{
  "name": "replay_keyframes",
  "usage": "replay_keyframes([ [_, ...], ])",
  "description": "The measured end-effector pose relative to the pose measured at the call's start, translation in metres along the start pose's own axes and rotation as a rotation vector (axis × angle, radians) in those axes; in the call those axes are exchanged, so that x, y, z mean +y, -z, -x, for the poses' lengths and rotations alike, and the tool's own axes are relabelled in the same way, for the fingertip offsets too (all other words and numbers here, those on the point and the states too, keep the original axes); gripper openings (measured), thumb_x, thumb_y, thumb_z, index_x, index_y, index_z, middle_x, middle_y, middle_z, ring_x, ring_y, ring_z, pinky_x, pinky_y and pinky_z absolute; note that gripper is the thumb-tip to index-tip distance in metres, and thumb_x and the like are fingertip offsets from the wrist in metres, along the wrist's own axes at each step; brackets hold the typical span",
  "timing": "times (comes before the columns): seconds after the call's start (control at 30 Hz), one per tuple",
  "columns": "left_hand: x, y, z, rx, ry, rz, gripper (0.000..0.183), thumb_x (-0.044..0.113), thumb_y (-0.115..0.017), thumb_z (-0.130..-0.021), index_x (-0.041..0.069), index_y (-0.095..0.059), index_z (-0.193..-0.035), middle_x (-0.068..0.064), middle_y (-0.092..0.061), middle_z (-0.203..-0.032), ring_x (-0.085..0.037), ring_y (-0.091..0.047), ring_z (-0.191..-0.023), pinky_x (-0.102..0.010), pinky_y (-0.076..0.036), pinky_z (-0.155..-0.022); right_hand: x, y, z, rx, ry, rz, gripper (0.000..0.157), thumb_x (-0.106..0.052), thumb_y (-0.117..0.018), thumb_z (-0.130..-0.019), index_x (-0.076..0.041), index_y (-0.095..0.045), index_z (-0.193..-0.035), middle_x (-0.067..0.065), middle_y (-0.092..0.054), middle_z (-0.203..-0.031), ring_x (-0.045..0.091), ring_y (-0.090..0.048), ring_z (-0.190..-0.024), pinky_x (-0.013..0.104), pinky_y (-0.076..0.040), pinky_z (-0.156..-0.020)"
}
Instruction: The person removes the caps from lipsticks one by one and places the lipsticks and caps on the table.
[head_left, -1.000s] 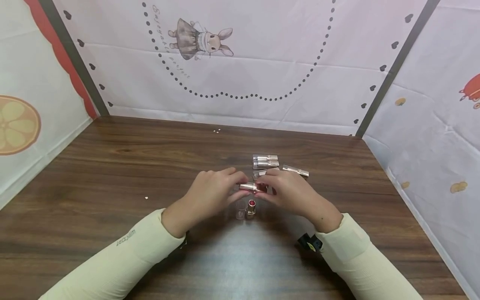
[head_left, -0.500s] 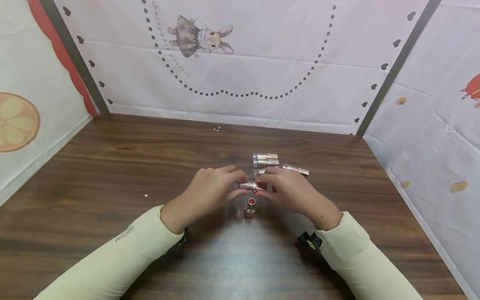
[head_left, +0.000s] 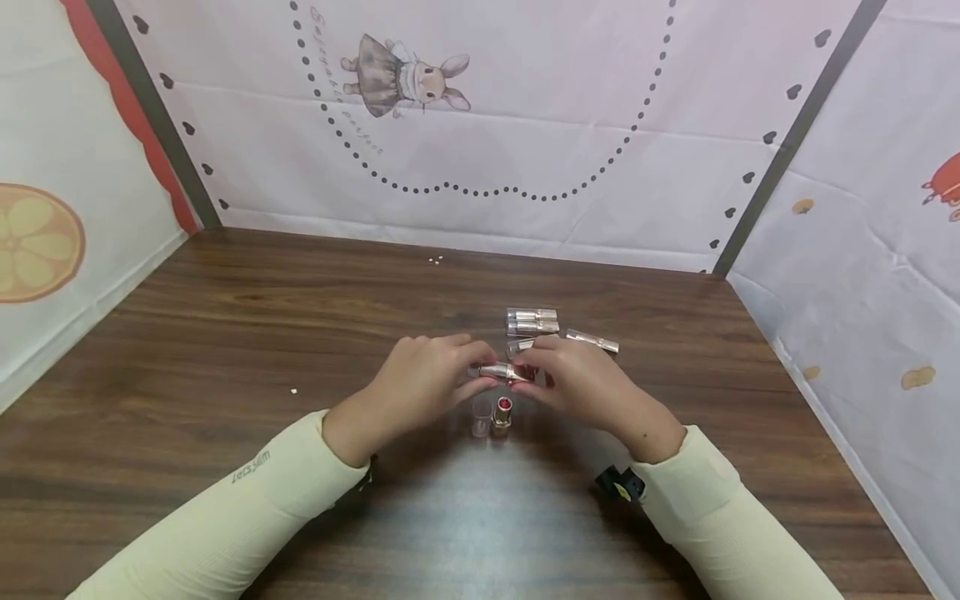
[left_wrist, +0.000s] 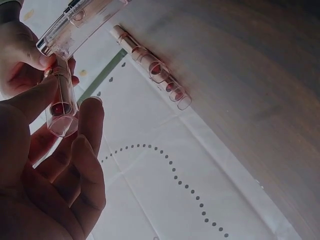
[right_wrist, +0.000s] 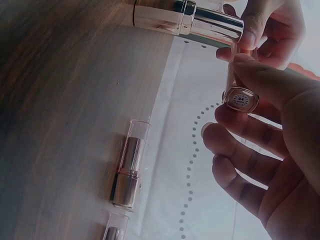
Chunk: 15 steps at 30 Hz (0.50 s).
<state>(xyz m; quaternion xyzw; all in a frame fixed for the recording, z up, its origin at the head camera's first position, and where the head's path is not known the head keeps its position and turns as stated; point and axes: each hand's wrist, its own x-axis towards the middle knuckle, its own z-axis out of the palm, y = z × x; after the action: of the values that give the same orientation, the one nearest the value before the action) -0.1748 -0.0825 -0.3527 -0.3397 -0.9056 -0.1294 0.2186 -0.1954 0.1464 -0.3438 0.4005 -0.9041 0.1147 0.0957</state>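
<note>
Between both hands, above the table, a lipstick [head_left: 495,372] with a clear cap lies sideways. My left hand [head_left: 423,379] pinches its capped end between thumb and fingers. The base is pinched by my right hand [head_left: 585,383]; in the right wrist view that base [right_wrist: 241,99] shows a label reading 04. Through the clear cap [left_wrist: 63,122], the left wrist view shows a dark red tip. Just below the hands, an uncapped lipstick [head_left: 502,419] stands upright with its red bullet exposed. A loose clear cap [head_left: 482,421] stands beside it on the left.
Behind the hands lie two capped lipsticks side by side [head_left: 532,322], a third lipstick [head_left: 532,343] partly hidden by the right hand, and another [head_left: 592,341] to the right. Small white bits [head_left: 435,260] dot the wooden table [head_left: 225,333]. Printed cloth walls [head_left: 525,150] enclose it.
</note>
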Motion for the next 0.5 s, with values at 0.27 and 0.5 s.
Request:
replay_keyframes([
  [0.27,0.001,0.0002,-0.0008,-0.03,0.011,-0.01,0.022,0.037,-0.079,-0.086,0.021,-0.074,-0.1,0.008,-0.071,-0.084,-0.003,-0.049,-0.052,-0.02,-0.03,-0.042,0.0003,0.0003,0.0012,0.001,0.004,0.007,0.019,-0.029,-0.078,-0.088,-0.016,-0.077,-0.101,-0.006,-0.067,-0.086,0.002,-0.051,-0.063,0.019,-0.044,-0.058],
  [0.5,0.0018,0.0007,0.0,-0.025,0.009,-0.012,0.022,0.036,-0.079,-0.086,0.021,-0.074,-0.101,0.008,-0.072,-0.087,-0.004,-0.052,-0.053,-0.02,-0.032,-0.043,0.0001,-0.0008,0.0014,0.019,0.009,-0.01,0.018,-0.026,-0.08,-0.086,-0.016,-0.076,-0.1,-0.006,-0.064,-0.084,0.002,-0.051,-0.062,0.019,-0.044,-0.058],
])
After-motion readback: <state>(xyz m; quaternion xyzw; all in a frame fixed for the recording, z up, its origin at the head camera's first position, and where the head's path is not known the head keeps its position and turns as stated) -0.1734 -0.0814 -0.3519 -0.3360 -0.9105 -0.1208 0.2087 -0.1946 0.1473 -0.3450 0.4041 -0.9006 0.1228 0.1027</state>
